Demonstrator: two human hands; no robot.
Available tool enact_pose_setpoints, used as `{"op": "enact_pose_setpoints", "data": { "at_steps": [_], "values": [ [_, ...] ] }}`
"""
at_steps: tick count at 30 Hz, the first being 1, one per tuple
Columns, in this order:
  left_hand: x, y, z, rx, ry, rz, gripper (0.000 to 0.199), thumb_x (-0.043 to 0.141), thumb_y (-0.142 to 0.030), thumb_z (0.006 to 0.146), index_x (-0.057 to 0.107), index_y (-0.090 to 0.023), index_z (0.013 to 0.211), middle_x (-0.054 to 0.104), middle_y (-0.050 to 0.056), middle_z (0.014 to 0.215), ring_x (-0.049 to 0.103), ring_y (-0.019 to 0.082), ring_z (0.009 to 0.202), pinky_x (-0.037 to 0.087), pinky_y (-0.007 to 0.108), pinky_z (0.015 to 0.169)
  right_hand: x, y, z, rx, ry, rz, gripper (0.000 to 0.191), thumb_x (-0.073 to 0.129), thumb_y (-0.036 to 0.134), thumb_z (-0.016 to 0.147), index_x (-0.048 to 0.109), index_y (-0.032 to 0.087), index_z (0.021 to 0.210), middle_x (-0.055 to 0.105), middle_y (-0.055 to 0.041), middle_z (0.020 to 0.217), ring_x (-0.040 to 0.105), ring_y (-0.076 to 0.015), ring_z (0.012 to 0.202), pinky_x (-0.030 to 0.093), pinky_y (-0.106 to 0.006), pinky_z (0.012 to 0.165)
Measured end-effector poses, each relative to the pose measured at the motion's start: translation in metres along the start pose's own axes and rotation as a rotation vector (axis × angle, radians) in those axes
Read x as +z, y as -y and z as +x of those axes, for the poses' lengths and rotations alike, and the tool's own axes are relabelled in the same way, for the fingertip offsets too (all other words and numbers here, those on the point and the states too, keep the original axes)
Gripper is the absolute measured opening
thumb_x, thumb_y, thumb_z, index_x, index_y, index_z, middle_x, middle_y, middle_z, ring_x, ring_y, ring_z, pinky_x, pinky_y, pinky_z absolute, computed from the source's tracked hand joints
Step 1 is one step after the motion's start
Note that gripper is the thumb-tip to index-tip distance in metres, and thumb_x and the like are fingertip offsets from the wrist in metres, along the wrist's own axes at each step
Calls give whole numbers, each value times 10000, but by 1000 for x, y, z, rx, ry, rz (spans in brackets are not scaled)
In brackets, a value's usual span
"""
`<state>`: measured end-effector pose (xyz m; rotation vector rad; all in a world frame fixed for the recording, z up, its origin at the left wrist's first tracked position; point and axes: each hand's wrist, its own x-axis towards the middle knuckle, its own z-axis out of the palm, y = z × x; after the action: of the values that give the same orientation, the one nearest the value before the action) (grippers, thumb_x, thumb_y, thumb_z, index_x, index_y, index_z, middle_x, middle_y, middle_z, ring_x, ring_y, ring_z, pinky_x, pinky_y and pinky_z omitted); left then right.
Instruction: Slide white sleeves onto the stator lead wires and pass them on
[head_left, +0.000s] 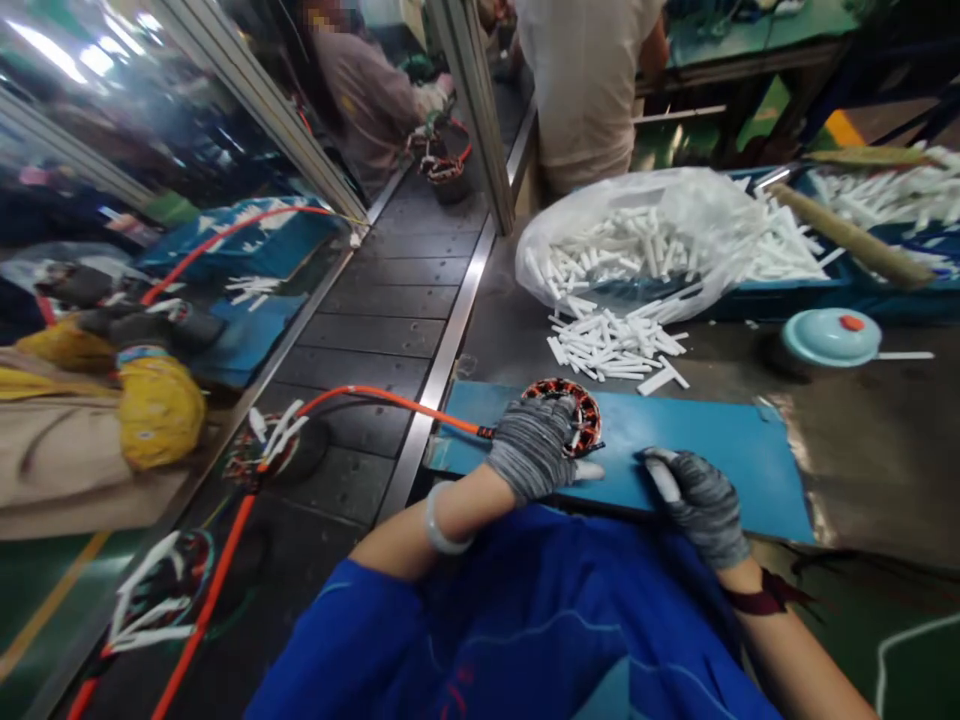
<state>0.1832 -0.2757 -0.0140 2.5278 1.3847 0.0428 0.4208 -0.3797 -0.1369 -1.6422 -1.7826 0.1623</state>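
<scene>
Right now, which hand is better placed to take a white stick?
Probably the right hand: it's apart from the wire ring, over the blue mat, its grip unclear. The left hand is nearer the loose sticks but on the ring.

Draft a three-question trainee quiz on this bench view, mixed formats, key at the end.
1. Multiple choice: what is the left hand touching?
A) the wooden handle
B) the round wire-wound part
C) the clear plastic bag

2. True or false: in the picture, the light-blue lidded container is left of the loose pile of white tubes.

3. Fill in: the cable running toward the left hand is ____ in colour.

Key:
1. B
2. False; the light-blue lidded container is right of the loose pile of white tubes.
3. Orange
</scene>
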Motion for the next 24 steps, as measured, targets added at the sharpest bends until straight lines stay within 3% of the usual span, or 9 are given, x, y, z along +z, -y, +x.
{"op": "enact_pose_setpoints", "data": {
  "at_steps": [2,4,7,11,14,17,21,22,24],
  "values": [
    [-11,10,-3,99,-30,-80,958,766,-765,681,586,-161,1402,697,160,1301,652,359,1196,494,500,1057,-6,2,2,107,15,84,390,484,471,1037,761,197,1049,790,-83,953,744,-217,865,595,-346,830],
    [-13,24,-8,155,-46,-122,674,696,-654,844,644,-196,1336,733,111,1238,666,309,1170,489,467,1052,-13,11,10,159,7,144,400,492,500,1028,760,204,1067,788,-79,967,738,-220,871,593,-359,841],
    [-8,42,-14,220,-59,-78,293,564,-412,1010,730,-249,1189,766,42,1158,681,236,1119,479,407,1035,-24,36,36,85,14,188,405,474,511,1031,768,237,1085,771,-71,963,718,-221,855,580,-373,841],
    [1,53,-22,225,-186,45,313,493,-385,1046,735,-235,1176,773,53,1097,695,218,1036,507,370,944,-26,71,78,-91,109,224,383,472,491,1034,760,257,1127,742,-61,954,692,-215,872,555,-358,812],
    [11,56,-26,235,-258,100,360,447,-389,1060,728,-204,1186,772,84,1081,708,229,988,533,374,882,-18,80,99,-170,200,215,404,506,531,1014,765,221,1006,720,-63,890,656,-213,854,519,-362,794],
    [23,57,-25,270,-344,77,344,451,-366,1058,734,-208,1175,771,95,1047,711,235,1005,549,382,888,-10,79,110,-145,288,238,481,515,569,999,718,182,799,653,-49,764,581,-179,750,463,-340,721],
    [32,57,-19,273,-398,18,344,494,-386,1040,745,-180,1152,773,103,1005,714,237,1007,565,377,910,-6,81,117,-15,499,449,484,518,552,995,625,177,709,580,15,636,476,-115,591,386,-279,584],
    [32,57,-18,280,-392,4,342,498,-387,1039,746,-181,1153,775,98,1001,716,231,1002,567,367,907,-5,83,118,-26,508,458,480,517,531,995,602,181,678,559,24,608,459,-108,570,373,-274,572],
    [30,56,-16,300,-366,-21,328,489,-370,1044,747,-200,1158,780,80,1005,720,214,1002,564,346,913,-2,89,116,-127,406,333,455,529,460,984,586,184,627,543,16,590,455,-116,581,379,-291,609]
  ]
}}
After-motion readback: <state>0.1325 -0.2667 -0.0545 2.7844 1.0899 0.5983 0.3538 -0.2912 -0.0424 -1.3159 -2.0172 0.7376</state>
